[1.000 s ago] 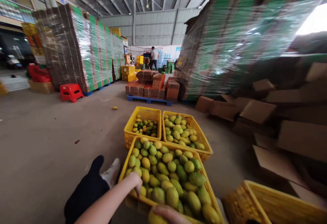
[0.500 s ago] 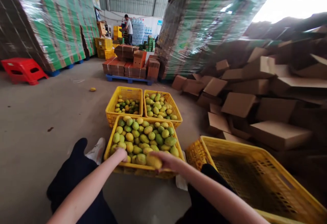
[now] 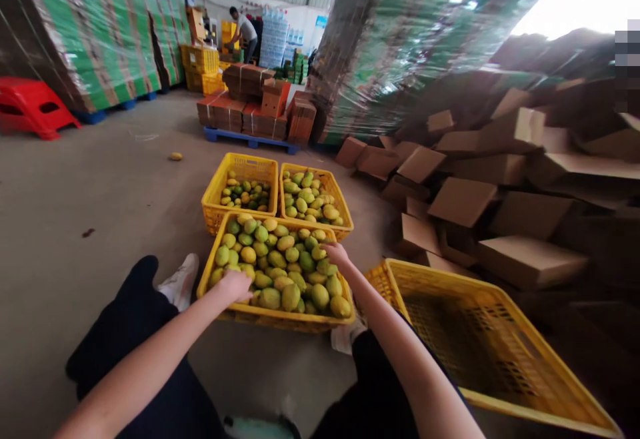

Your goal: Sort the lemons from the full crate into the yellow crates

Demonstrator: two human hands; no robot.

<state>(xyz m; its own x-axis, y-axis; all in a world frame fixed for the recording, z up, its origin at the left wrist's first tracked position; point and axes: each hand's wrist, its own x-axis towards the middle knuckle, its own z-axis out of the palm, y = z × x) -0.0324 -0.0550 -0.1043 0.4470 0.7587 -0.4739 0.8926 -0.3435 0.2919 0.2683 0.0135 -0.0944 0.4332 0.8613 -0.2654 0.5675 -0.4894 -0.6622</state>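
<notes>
Green and yellow mangoes (image 3: 277, 259) fill the near yellow crate (image 3: 280, 319) between my feet. My left hand (image 3: 234, 287) rests at the front left of this fruit with its fingers curled down. Whatever lies under those fingers is hidden by the hand. Over at the crate's right side, my right hand (image 3: 337, 254) has its fingertips closed against a yellow-green mango (image 3: 319, 252). The far side of that grip is too small to see clearly. Along the near rim, one larger mango (image 3: 291, 297) lies in plain view, touched by neither hand.
Behind stand two more mango crates, the left one (image 3: 206, 209) and the right one (image 3: 346, 227). A yellow crate (image 3: 480, 285) sits at my right, beside heaped cardboard boxes (image 3: 463, 200). A loose mango (image 3: 175, 157) lies on the floor. Another person (image 3: 245, 29) bends far back.
My right hand has moved from the crate's front, where it held a yellow mango, to its right side. My left hand has stayed at the front left. The distant person has bent lower.
</notes>
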